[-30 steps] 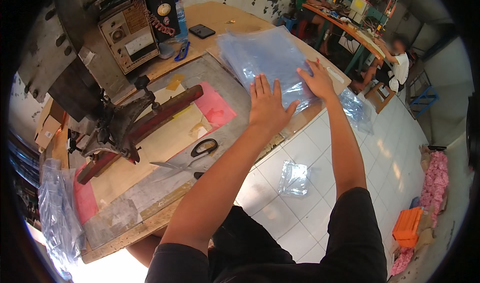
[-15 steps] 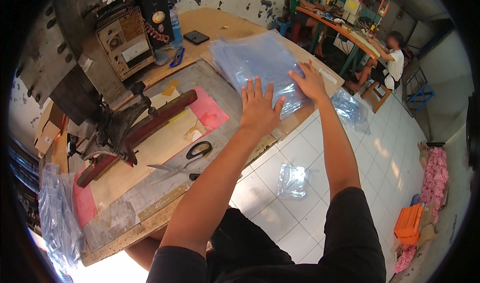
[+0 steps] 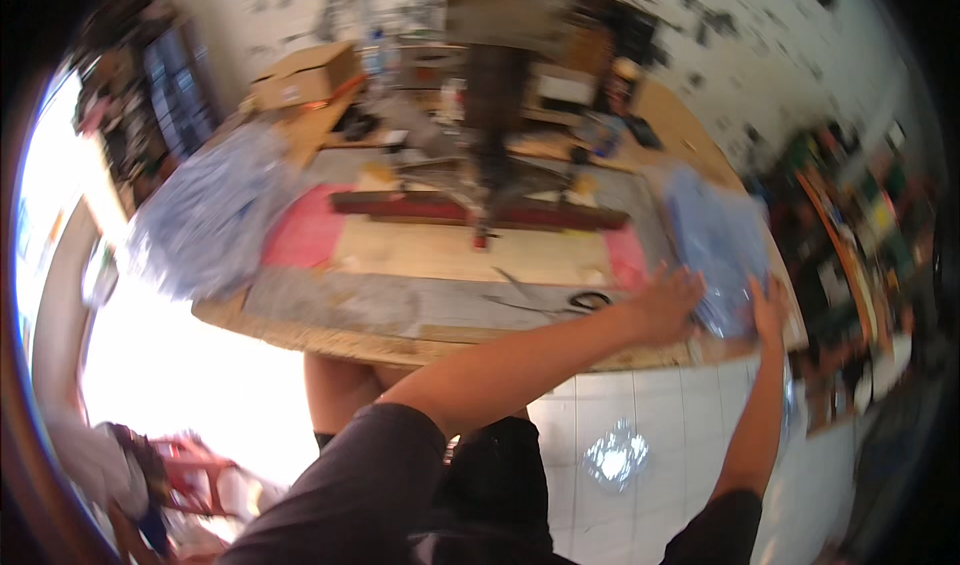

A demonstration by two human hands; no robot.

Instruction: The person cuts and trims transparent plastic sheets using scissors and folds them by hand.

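A stack of clear bluish plastic sheets lies at the right end of the wooden worktable. My left hand rests at the stack's near left corner, its fingers spread. Against the near right edge is my right hand, fingers stretched out along the plastic. Both hands look open, though motion blurs them. Black-handled scissors lie on the table just left of my left hand. Left of them, the long red bar of a press machine stands over a pale board with pink sheeting at its ends.
A loose heap of clear plastic sits at the table's left end, a cardboard box behind it. The machine's thick column rises at the middle back. On the tiled floor lies a shiny plastic piece. Another workbench stands far right.
My view has swung left, so the machine is now centred and the left plastic heap shows fully. Both hands remain at the sheet stack, now at its near edge.
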